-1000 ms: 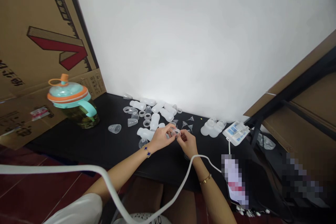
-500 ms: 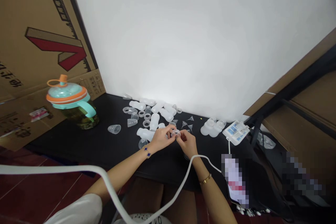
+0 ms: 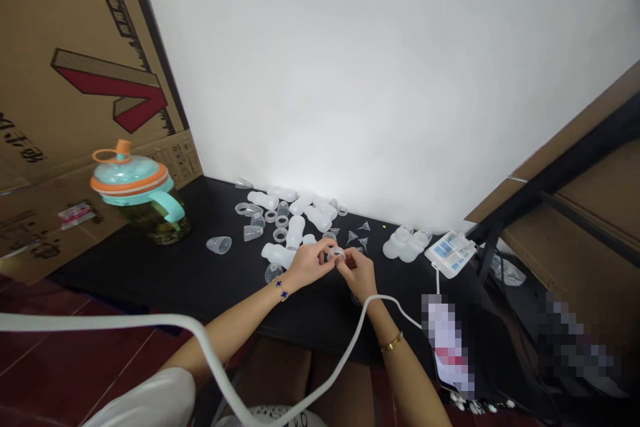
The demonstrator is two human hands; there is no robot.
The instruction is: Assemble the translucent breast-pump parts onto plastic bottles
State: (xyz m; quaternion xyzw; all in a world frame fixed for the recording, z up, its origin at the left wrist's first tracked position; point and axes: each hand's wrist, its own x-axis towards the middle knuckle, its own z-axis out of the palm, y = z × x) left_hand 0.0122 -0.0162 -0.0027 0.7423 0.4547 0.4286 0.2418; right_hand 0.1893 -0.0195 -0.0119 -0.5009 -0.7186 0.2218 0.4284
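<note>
Our [left hand] (image 3: 310,264) and [right hand] (image 3: 356,272) come together, fingertips pinching a clear plastic ring (image 3: 335,254) from either side, over the black table (image 3: 320,320). The ring looks light, thin and slippery, perhaps slightly flexible, so its rim seems the best place to hold. Our forearms angle inward, wrists bent. Just beyond lie translucent bottles (image 3: 277,255), more rings (image 3: 281,234) and small funnels (image 3: 353,237); a white cable (image 3: 356,333) runs past our right wrist.
</note>
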